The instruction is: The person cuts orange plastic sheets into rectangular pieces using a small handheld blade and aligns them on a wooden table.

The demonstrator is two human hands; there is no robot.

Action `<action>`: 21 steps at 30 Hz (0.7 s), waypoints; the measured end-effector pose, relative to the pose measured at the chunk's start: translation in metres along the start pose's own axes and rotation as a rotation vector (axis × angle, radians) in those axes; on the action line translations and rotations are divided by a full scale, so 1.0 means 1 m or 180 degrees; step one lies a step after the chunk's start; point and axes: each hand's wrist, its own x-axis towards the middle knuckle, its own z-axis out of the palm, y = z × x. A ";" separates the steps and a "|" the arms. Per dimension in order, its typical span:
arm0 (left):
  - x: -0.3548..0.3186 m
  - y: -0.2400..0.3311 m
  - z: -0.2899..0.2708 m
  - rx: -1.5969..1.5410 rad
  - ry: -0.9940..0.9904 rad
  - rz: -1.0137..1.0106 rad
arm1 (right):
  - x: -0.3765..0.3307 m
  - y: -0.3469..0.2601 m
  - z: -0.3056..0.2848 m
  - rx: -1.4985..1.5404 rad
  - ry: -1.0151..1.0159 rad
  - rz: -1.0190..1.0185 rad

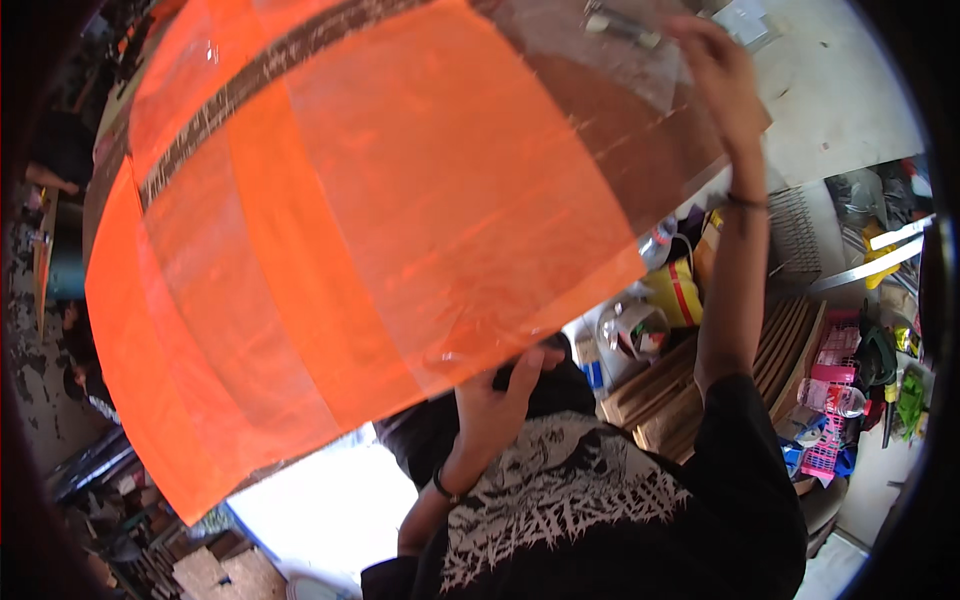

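Overhead, orange-taped cardboard panel in left hand and right hand.

The large orange translucent plastic sheet is looking glossy and smooth with brown cardboard-like backing showing through, while the black cotton shirt with white print is appearing matt and the stacked wooden boards are looking rough.
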 end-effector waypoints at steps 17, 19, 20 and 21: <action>0.012 0.004 -0.002 -0.0533 -0.0327 -0.0066 | 0.043 -0.022 0.043 -0.0921 -0.0216 -0.0075; 0.014 0.007 -0.001 -0.0503 -0.0313 -0.0038 | 0.007 -0.052 0.017 0.0473 0.0479 0.0318; 0.014 0.004 -0.002 -0.0534 -0.0263 -0.0057 | -0.015 -0.062 0.006 0.1380 0.0767 0.0299; 0.010 -0.001 -0.005 -0.0521 -0.0258 -0.0009 | -0.042 -0.072 0.003 0.1416 0.0677 0.0339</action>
